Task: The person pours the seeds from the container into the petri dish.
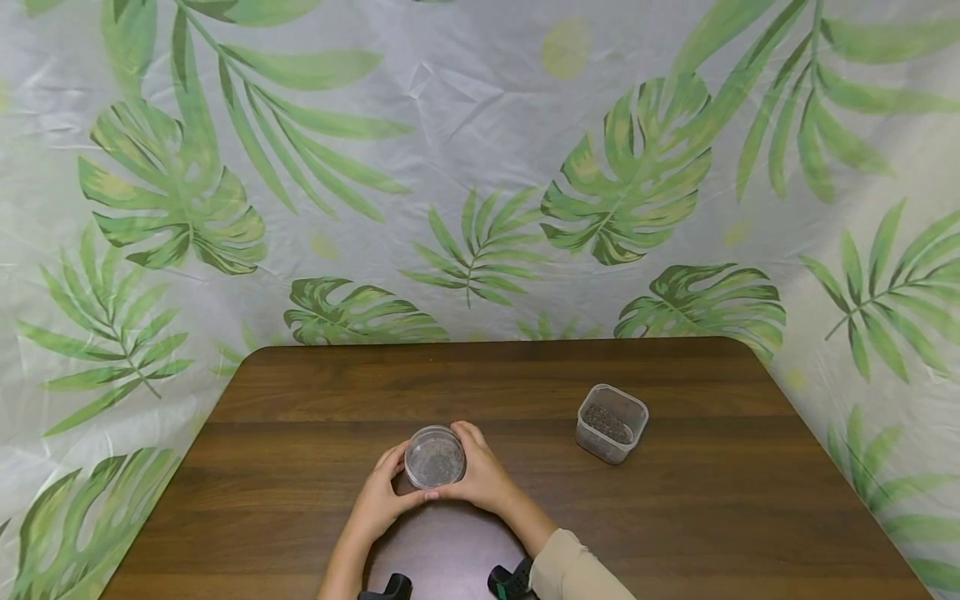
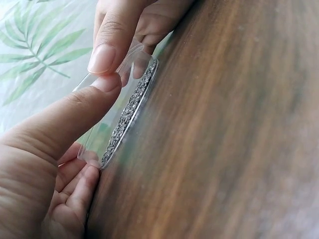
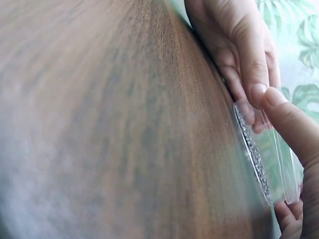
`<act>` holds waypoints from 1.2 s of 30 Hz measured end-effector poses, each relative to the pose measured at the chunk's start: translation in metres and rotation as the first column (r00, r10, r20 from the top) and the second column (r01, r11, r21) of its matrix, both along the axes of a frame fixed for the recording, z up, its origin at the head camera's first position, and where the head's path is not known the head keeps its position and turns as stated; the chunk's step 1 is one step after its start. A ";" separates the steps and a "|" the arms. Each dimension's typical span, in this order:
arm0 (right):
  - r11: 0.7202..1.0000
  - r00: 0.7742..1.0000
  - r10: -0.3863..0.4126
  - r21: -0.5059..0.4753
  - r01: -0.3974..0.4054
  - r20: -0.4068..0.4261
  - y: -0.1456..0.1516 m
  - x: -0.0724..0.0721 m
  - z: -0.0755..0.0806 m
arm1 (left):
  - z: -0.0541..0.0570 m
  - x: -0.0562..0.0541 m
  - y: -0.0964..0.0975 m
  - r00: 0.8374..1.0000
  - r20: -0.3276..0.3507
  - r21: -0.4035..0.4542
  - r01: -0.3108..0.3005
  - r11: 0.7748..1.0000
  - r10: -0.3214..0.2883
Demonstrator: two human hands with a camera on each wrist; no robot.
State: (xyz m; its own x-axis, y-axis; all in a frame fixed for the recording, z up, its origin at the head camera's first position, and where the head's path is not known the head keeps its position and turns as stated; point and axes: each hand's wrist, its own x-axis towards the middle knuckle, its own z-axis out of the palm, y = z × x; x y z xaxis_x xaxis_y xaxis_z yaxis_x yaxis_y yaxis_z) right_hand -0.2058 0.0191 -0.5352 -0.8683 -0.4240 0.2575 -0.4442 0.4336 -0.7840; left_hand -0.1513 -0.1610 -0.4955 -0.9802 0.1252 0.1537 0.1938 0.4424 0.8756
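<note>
A round clear plastic container (image 1: 435,457) stands on the table between both hands, left of the middle in the head view. Dark grey granules (image 2: 127,112) form a thin layer along its bottom. My left hand (image 1: 380,490) grips its left side, and my right hand (image 1: 483,475) grips the right side. Both thumbs meet at the near side by the upper rim, while the other fingers curl round the wall. Layered clear edges show at the top in the right wrist view; whether a lid is fully seated I cannot tell.
To the right on the brown wooden table (image 1: 697,517) stands a square clear plastic tub (image 1: 596,446), uncovered, with similar grey granules (image 1: 607,423) inside. A leaf-patterned cloth (image 1: 480,125) hangs behind the table's far edge.
</note>
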 end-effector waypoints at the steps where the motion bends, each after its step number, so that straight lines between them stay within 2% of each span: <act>1: 1.000 1.000 0.001 0.002 -0.001 -0.005 0.000 0.000 0.000 | -0.001 0.000 0.000 1.000 -0.004 0.000 0.001 1.000 -0.001; 3: 1.000 1.000 -0.002 0.010 0.002 -0.003 0.000 0.000 0.000 | -0.005 -0.002 -0.001 1.000 -0.010 0.007 -0.001 1.000 0.001; 9: 1.000 1.000 -0.010 0.026 0.009 0.021 0.001 0.001 0.002 | -0.034 -0.012 -0.008 1.000 -0.015 -0.007 -0.007 1.000 0.007; 12: 1.000 1.000 -0.005 0.024 0.004 0.022 0.000 0.002 0.002 | -0.041 -0.015 -0.010 0.999 -0.033 0.006 0.007 1.000 -0.007; 18: 1.000 1.000 0.008 0.023 -0.009 0.016 -0.001 0.001 0.000 | -0.041 -0.015 -0.011 0.998 -0.064 0.034 0.021 0.999 -0.019; 28: 0.997 1.000 0.019 0.079 -0.019 -0.001 -0.001 0.002 0.001 | -0.039 -0.015 -0.011 0.997 -0.075 -0.050 0.001 0.999 -0.005; 36: 0.993 1.000 0.022 0.120 -0.021 -0.008 -0.001 0.003 0.002 | -0.042 -0.016 -0.011 0.997 -0.074 -0.105 -0.003 0.994 -0.005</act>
